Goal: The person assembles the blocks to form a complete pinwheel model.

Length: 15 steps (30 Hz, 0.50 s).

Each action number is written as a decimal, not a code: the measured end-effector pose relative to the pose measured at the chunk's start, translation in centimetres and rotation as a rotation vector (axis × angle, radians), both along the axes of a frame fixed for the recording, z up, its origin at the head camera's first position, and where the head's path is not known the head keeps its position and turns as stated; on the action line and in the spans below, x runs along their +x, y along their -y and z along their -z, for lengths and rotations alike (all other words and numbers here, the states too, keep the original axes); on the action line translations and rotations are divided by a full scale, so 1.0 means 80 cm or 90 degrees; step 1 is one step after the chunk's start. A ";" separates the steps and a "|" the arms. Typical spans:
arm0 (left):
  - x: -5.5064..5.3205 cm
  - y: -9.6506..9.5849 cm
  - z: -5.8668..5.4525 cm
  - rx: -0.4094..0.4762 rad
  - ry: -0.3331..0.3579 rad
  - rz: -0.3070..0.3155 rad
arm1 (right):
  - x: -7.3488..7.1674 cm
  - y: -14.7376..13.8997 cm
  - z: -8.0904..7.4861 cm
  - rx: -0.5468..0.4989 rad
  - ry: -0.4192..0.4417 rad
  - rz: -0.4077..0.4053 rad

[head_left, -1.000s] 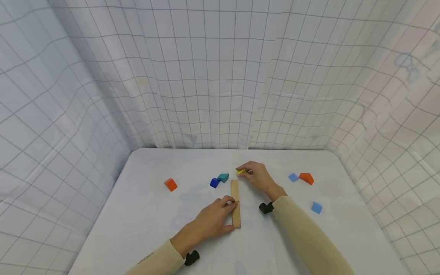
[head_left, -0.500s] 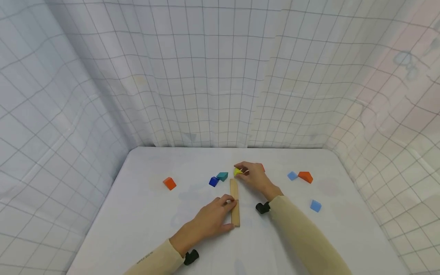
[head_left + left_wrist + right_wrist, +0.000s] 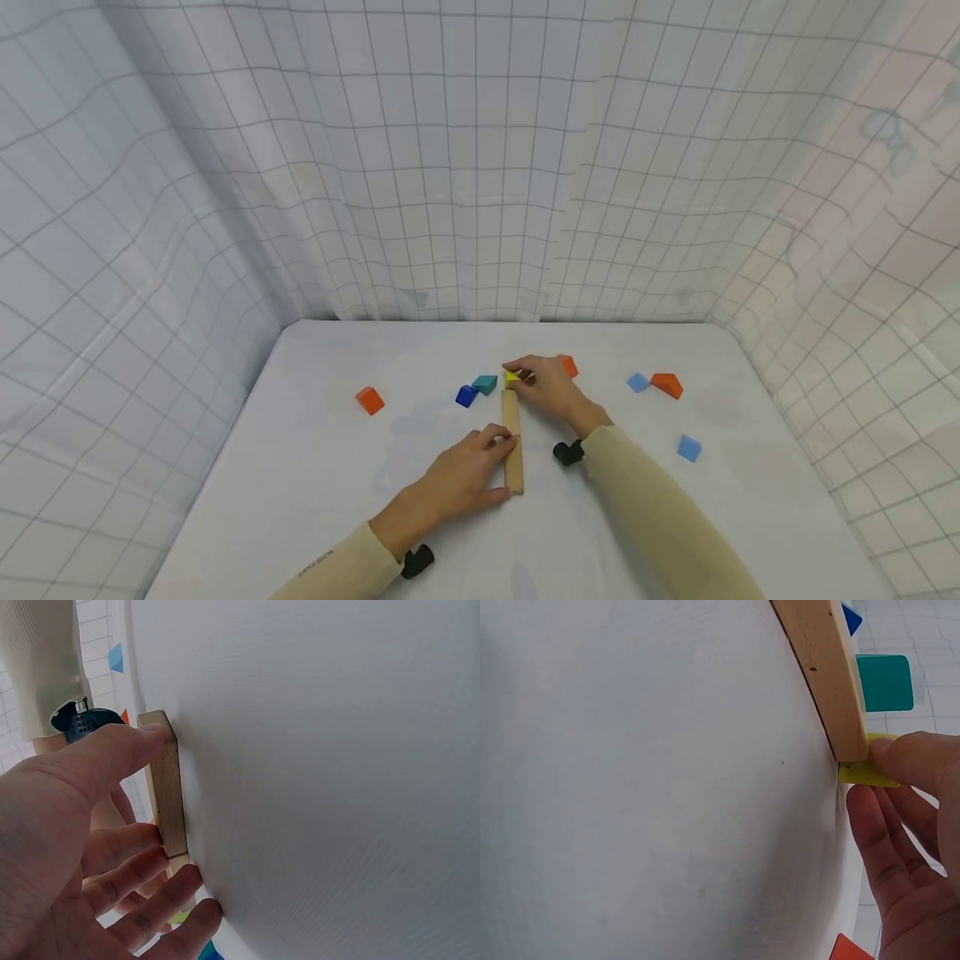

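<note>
Two light wooden blocks lie end to end in a line running away from me, the near one (image 3: 514, 473) and the far one (image 3: 510, 407). My left hand (image 3: 467, 473) holds the near block lengthwise, thumb at its near end and fingertips by the joint. In the left wrist view the thumb (image 3: 124, 754) presses on that block's end. At the line's far end, my right hand (image 3: 551, 388) pinches a small yellow block (image 3: 870, 774). The right wrist view has the yellow block right against the wooden end face. A teal block (image 3: 486, 384) stands just left of it, beside a dark blue block (image 3: 466, 396).
An orange block (image 3: 568, 366) sits behind my right hand. Farther right are another orange block (image 3: 667, 385) and two light blue blocks, one far (image 3: 638, 382) and one nearer (image 3: 689, 448). A third orange block (image 3: 370, 400) is at left. Grid-patterned curtains (image 3: 495, 183) surround the white table.
My right hand has moved left with the yellow block, bringing it to the far end of the wooden line and uncovering an orange block behind. My left hand stays in place.
</note>
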<state>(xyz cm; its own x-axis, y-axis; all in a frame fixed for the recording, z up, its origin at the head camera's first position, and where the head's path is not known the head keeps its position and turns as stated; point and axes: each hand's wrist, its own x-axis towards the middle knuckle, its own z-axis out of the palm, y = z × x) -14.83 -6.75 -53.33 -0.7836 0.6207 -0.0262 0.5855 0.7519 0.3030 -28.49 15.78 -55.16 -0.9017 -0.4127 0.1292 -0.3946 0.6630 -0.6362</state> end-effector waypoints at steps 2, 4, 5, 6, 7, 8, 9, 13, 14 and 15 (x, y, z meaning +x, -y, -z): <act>0.000 0.000 0.000 0.001 0.002 0.000 | 0.001 0.000 -0.001 -0.004 0.001 -0.005; 0.000 -0.001 0.000 0.003 0.004 0.000 | 0.002 0.001 -0.001 -0.013 0.006 -0.004; 0.000 -0.001 0.000 0.004 0.006 0.000 | 0.003 0.001 -0.001 -0.015 0.010 -0.001; 0.000 -0.001 0.000 0.002 0.009 -0.001 | 0.003 0.001 -0.001 -0.018 0.017 0.001; 0.000 -0.001 0.000 0.001 0.012 -0.001 | 0.004 0.001 -0.001 -0.020 0.025 0.003; 0.001 0.000 0.000 0.000 0.014 -0.001 | 0.004 0.000 0.000 -0.021 0.031 0.006; 0.001 0.000 0.001 -0.001 0.017 -0.001 | 0.005 0.000 0.001 -0.021 0.038 0.009; 0.000 0.000 0.002 -0.004 0.016 0.000 | 0.005 -0.001 0.000 -0.023 0.049 0.008; 0.000 0.000 0.002 -0.003 0.013 0.000 | 0.004 -0.001 0.000 -0.023 0.049 0.006; -0.001 -0.001 0.002 -0.002 0.011 0.000 | 0.004 -0.001 -0.001 -0.023 0.049 0.004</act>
